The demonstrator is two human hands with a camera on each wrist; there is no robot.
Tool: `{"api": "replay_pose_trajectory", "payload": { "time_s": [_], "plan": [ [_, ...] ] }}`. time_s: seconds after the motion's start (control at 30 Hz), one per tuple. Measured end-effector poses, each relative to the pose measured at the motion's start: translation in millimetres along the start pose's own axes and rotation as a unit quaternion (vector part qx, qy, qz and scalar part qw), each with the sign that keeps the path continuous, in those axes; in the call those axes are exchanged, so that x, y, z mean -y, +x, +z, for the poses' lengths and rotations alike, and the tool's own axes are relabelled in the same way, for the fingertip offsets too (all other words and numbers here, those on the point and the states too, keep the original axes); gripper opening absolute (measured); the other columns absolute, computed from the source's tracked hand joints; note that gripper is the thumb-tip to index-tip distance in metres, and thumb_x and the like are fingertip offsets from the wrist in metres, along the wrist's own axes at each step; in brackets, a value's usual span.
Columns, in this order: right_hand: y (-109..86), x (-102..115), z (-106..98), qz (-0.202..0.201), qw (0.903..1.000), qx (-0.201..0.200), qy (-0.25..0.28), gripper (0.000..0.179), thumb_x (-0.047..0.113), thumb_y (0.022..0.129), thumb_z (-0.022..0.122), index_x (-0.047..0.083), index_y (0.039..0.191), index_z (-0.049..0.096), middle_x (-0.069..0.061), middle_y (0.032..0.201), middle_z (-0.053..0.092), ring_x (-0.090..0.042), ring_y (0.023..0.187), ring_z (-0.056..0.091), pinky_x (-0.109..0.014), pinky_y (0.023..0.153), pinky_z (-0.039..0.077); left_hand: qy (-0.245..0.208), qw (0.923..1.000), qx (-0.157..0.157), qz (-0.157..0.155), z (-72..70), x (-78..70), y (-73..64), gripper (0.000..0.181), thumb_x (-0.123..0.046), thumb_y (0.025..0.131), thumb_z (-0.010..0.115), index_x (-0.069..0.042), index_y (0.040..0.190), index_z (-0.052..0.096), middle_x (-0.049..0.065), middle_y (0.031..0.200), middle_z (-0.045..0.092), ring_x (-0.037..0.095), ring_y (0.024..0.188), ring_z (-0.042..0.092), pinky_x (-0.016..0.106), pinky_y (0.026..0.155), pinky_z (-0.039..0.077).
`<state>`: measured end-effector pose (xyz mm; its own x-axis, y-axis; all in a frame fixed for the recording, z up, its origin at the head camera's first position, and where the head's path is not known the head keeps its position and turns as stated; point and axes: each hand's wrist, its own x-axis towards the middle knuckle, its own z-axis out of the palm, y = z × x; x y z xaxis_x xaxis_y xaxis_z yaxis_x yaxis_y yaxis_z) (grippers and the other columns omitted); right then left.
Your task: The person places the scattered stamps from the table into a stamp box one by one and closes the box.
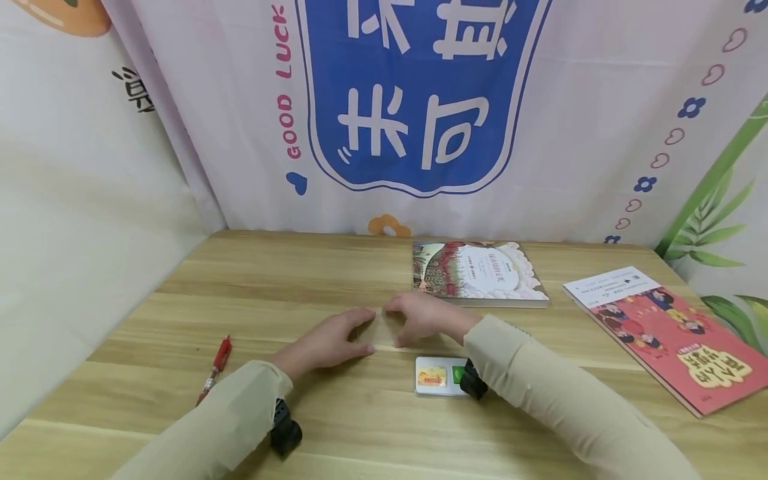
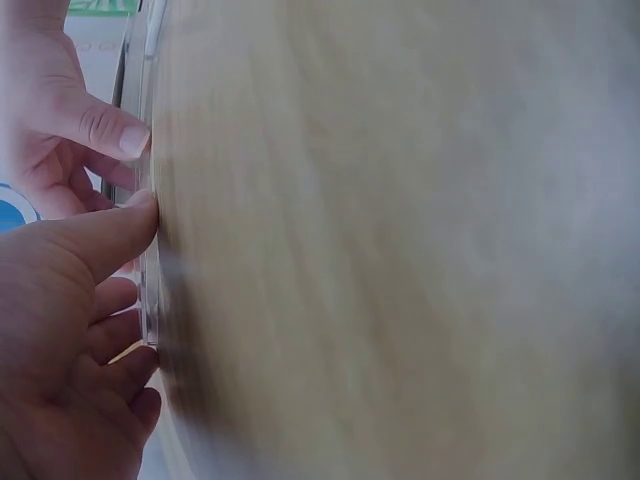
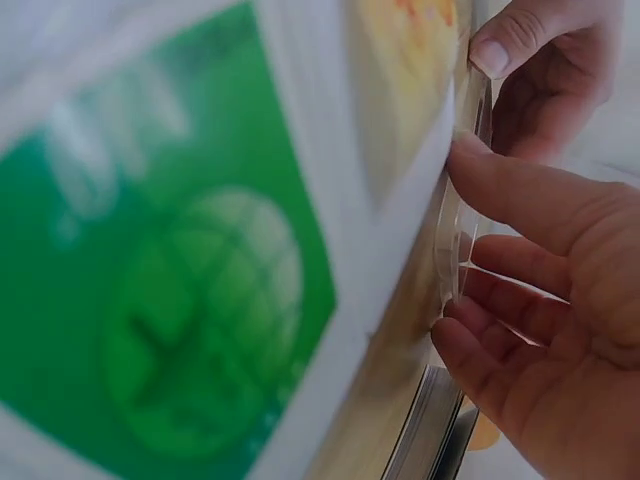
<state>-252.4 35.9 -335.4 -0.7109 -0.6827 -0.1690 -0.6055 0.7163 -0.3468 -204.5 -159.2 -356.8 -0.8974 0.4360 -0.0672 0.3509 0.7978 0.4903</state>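
My left hand (image 1: pixel 330 340) and right hand (image 1: pixel 423 317) face each other over the middle of the table. Between them is a thin, clear plastic piece (image 1: pixel 385 327), hard to make out from above. Its see-through edge (image 3: pixel 449 250) shows in the right wrist view, with the right thumb on one side and fingers on the other. In the left wrist view the left thumb and fingers (image 2: pixel 115 320) pinch the same clear edge (image 2: pixel 150 300). A flat white case (image 1: pixel 448 377) with a yellow and a green picture lies below the right wrist, partly covered by the wrist camera.
A picture book (image 1: pixel 480 273) lies at the table's back edge, beyond the right hand. To the right is a pink book (image 1: pixel 678 347), set at an angle. A red pen (image 1: pixel 221 357) lies left of the left forearm. Printed cloth (image 1: pixel 252 193) hangs behind the table (image 1: pixel 336 433).
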Motion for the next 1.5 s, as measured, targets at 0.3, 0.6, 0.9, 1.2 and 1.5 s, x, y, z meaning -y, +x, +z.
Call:
{"api": "replay_pose_trajectory", "payload": {
  "time_s": [0.3, 0.6, 0.9, 1.2, 1.5],
  "plan": [
    [-4.2, 1, -2, -0.01, 0.9997, 0.012, -0.017, 0.063, 0.027, 0.072, 0.079, 0.006, 0.126, 0.056, -0.008, 0.128, 0.055, -0.024, 0.118, 0.049, -0.035, 0.101, 0.036, -0.015, 0.9994, -0.003, 0.03, -0.7, -1.5, -2.3, 0.058, -0.023, 0.085, 0.068, -0.001, 0.133, 0.047, 0.014, 0.135, 0.049, 0.029, 0.125, 0.044, 0.044, 0.103, 0.035],
    [-22.5, 3, -13, -0.013, 0.9998, 0.01, -0.006, 0.064, 0.027, 0.073, 0.077, 0.005, 0.129, 0.053, -0.01, 0.133, 0.051, -0.026, 0.123, 0.046, -0.039, 0.104, 0.034, -0.04, 0.9978, 0.001, 0.054, -7.3, -6.6, -4.4, 0.062, -0.026, 0.083, 0.07, -0.004, 0.135, 0.046, 0.012, 0.135, 0.049, 0.027, 0.125, 0.044, 0.044, 0.103, 0.034],
    [-51.9, -5, -15, -0.044, 0.9975, -0.025, 0.048, 0.063, 0.03, 0.078, 0.073, 0.005, 0.131, 0.051, -0.013, 0.134, 0.048, -0.03, 0.122, 0.045, -0.045, 0.099, 0.038, -0.075, 0.9947, -0.003, 0.071, -8.1, -17.7, -11.0, 0.062, -0.029, 0.083, 0.069, -0.008, 0.136, 0.045, 0.009, 0.139, 0.045, 0.027, 0.128, 0.041, 0.046, 0.104, 0.032],
    [-84.7, -13, -13, -0.064, 0.991, -0.085, 0.081, 0.058, 0.033, 0.079, 0.071, 0.005, 0.127, 0.055, -0.012, 0.132, 0.051, -0.029, 0.111, 0.054, -0.042, 0.087, 0.048, -0.11, 0.9876, -0.04, 0.105, -5.3, -36.0, -15.5, 0.062, -0.031, 0.08, 0.071, -0.008, 0.134, 0.049, 0.009, 0.136, 0.049, 0.027, 0.128, 0.042, 0.046, 0.103, 0.033],
    [-113.3, -16, -13, -0.054, 0.9854, -0.143, 0.075, 0.055, 0.033, 0.078, 0.073, 0.005, 0.123, 0.059, -0.012, 0.128, 0.054, -0.031, 0.118, 0.05, -0.05, 0.094, 0.041, -0.172, 0.9775, -0.061, 0.107, 5.5, -58.7, -17.8, 0.06, -0.024, 0.079, 0.073, -0.009, 0.133, 0.051, 0.009, 0.137, 0.048, 0.027, 0.128, 0.042, 0.046, 0.103, 0.034]
  ]
}}
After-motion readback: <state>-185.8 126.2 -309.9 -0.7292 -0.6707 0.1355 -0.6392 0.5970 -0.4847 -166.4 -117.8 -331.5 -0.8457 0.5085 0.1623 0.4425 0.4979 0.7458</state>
